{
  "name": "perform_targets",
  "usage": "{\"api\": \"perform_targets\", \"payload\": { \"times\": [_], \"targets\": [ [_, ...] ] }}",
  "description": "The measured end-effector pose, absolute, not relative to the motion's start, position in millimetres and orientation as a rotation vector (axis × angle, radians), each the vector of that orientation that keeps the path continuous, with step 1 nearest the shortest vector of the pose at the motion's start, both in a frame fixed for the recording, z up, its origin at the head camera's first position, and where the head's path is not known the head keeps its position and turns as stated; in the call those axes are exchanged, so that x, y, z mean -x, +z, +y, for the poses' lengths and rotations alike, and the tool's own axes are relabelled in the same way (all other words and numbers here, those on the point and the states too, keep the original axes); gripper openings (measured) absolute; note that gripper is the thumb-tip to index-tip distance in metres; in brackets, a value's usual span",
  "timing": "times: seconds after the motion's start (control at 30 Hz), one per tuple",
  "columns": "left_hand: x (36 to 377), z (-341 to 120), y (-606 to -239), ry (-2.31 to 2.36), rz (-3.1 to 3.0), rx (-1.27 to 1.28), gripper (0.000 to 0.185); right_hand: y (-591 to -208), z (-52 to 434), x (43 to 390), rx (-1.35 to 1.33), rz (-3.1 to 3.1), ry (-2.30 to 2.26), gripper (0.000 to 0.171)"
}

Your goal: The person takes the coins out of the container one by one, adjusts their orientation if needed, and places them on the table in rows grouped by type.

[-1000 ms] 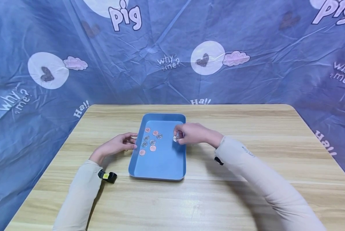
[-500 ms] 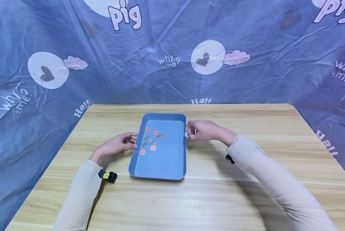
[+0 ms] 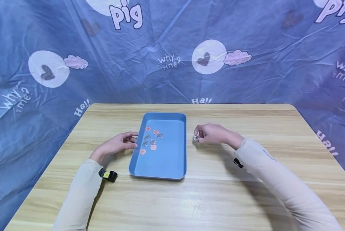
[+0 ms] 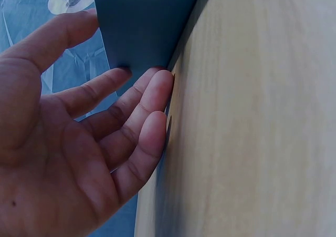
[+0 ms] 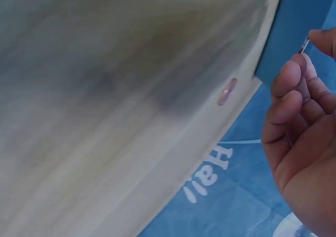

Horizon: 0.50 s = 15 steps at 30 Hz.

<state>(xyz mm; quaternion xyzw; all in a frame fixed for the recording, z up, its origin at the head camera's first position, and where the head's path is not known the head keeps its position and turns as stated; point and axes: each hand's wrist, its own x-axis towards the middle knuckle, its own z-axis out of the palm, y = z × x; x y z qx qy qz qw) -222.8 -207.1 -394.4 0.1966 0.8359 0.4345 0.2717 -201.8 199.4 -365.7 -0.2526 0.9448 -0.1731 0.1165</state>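
Grip of left hand (image 3: 115,145): fingers apart, tips against outer left wall of blue tray (image 3: 162,164), nothing clasped. Blue tray: just right of left grip, long axis near to far. Coins (image 3: 153,141): eight, four coppery, four silvery, in blue tray, just right of left grip; left hand nearer. Held coin (image 3: 196,138): silvery, just outside right tray wall; edge-on in right wrist view; contact with counter (image 3: 262,128) not certain. Grip of right hand (image 3: 214,133): thumb and fingertip clamped on held coin, immediately left; deciding relation, as judged. Reddish piece (image 5: 227,92), probably another coin: on counter below right grip, apart, visible only in right wrist view. Room for moving: broad, right of right grip.
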Motion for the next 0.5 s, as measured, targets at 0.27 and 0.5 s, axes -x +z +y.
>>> {"api": "perform_targets", "payload": {
  "times": [0.27,0.5],
  "targets": [
    [223.9,-206.6,-394.5,1.174,2.248,-0.531,0.066,-377.2,211.1,200.1,0.712,2.752,-0.489,0.023],
    [223.9,-207.2,-395.0,1.179,2.246,-0.530,0.066,-379.1,215.6,199.0,0.694,2.750,-0.468,0.021]
  ]
}}
